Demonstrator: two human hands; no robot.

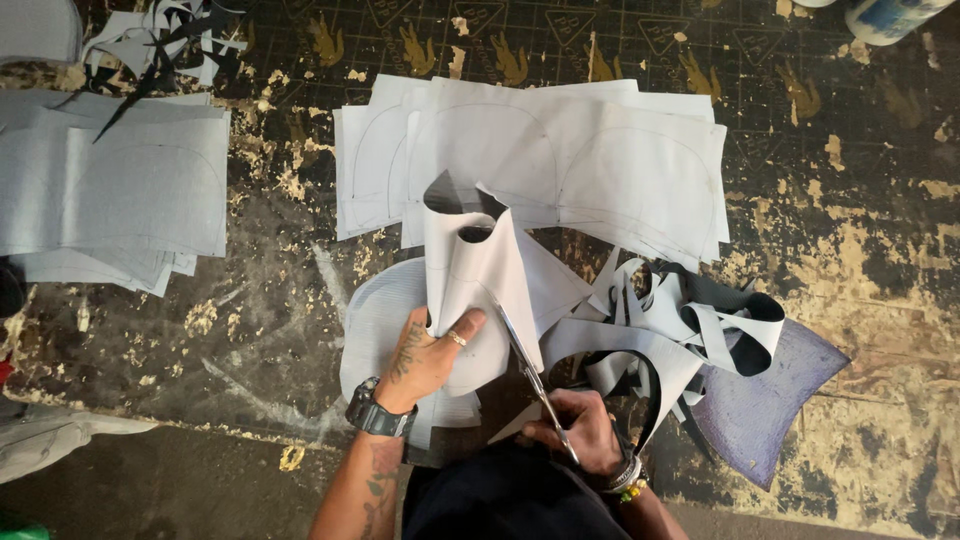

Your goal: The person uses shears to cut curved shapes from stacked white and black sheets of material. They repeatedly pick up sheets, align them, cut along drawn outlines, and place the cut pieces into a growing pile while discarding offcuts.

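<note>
Left hand point(428, 352) grasping curled white sheet point(478, 270); right hand point(578, 430) clenched on scissors point(528, 372), blades at sheet's right edge. Offcut strips point(690, 320) right; sheet stack point(560, 160) far.

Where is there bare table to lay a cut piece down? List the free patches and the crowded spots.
Free: the worn table between the left stack of sheets and the left hand; also the far right, past the purple piece. Crowded: the strip scraps beside the right hand and scissors, and the marked sheets above.
</note>
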